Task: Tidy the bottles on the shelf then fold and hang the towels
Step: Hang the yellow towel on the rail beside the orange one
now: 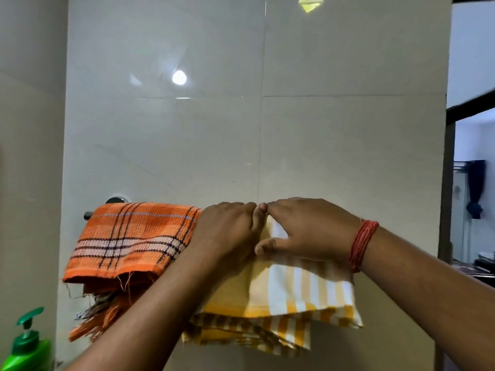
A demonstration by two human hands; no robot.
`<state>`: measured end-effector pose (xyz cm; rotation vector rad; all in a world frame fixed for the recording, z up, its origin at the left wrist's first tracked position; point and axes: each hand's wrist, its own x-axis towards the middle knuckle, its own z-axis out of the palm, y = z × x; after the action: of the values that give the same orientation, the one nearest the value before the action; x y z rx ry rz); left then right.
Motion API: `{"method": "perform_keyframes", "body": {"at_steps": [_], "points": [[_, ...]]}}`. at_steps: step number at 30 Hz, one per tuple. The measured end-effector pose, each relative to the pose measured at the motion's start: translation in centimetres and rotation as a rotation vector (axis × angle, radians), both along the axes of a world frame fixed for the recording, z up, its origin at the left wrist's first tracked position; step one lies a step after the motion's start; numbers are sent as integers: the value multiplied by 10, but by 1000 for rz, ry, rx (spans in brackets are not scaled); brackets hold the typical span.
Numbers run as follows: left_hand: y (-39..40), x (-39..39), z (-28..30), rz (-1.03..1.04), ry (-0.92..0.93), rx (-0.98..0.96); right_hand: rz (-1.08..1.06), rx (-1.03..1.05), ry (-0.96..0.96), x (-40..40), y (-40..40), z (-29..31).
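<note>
- yellow striped towel (302, 293) is draped over the towel bar (88, 215), right of the orange plaid towel (134, 236)
- left hand (227, 234) and right hand (308, 228) both curled over its top fold, gripping it
- thin soft cotton, probably slides easily, so I'd hold it at the fold

Two towels, orange towel (131, 236) and yellow towel (294, 293); one green bottle (28, 349); seemingly one rail (89, 215).
</note>
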<state>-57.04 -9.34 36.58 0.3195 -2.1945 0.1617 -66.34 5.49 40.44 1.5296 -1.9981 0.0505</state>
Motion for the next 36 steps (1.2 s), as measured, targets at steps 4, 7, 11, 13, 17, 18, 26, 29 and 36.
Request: {"method": "perform_keyframes", "body": {"at_steps": [4, 7, 11, 13, 17, 18, 26, 29, 36], "points": [[0, -2, 0, 20, 15, 24, -65, -71, 114, 4, -2, -12], [3, 0, -1, 54, 30, 18, -86, -123, 110, -9, 5, -18], [7, 3, 0, 71, -6, 53, -145, -190, 118, -16, 21, -28], [11, 7, -2, 61, -32, 58, -160, -214, 107, -14, 28, -35], [23, 30, -33, -26, 71, 10, -117, -435, 68, -1, 40, -67], [28, 39, -47, -69, 111, 16, -52, -553, 59, 7, 42, -80], [28, 94, -208, -279, 301, 221, 291, -1021, -137, 74, 8, -241], [13, 109, -271, -128, 198, 323, 290, -876, -313, 87, -17, -289], [-8, 162, -384, 377, -107, 478, 196, -245, -650, 93, -84, -395]]}}
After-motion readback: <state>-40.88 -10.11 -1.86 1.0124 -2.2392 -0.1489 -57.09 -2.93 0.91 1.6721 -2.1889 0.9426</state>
